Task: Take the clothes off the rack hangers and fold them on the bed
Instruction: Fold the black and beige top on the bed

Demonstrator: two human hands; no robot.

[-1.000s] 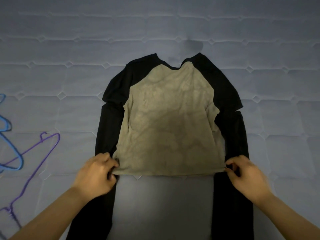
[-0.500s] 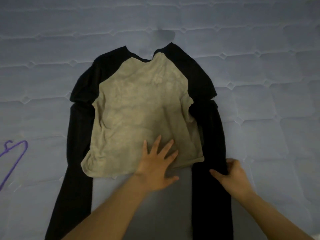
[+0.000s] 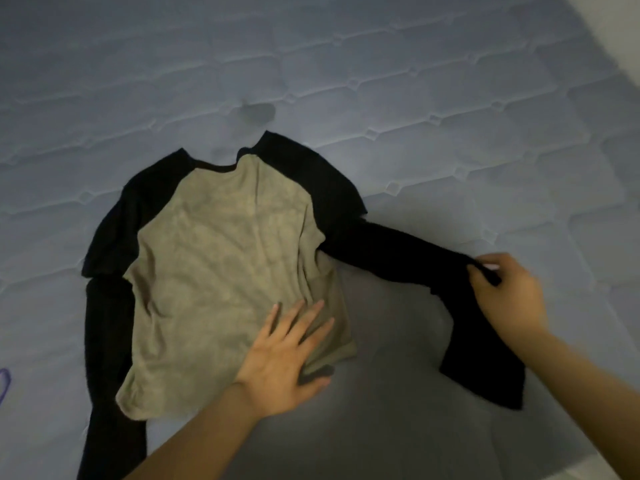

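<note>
On the pale blue quilted mattress of the bed (image 3: 415,98) lies a long-sleeved raglan shirt with a tan body and black sleeves (image 3: 221,258), spread front up with its neckline pointing away from the person. Its tan body is wrinkled, and the lower hem sits bunched and uneven toward the near side.

The left hand (image 3: 287,362) rests flat on the lower right part of the tan panel, fingers straight and spread, palm pressing the cloth against the mattress; it grips nothing. The right hand (image 3: 505,292) pinches the black right sleeve (image 3: 408,261) partway along its length, thumb and fingers curled around a fold of the fabric. That sleeve stretches out sideways from the shoulder to the pinching hand, then bends and drops toward the person, its cuff end lying on the mattress below the hand.

The black left sleeve (image 3: 107,327) lies straight along the left edge of the tan body, running down toward the near edge of the view.

At the far left edge, a small curve of a thin purple hanger (image 3: 4,386) shows on the mattress, well apart from the shirt.
</note>
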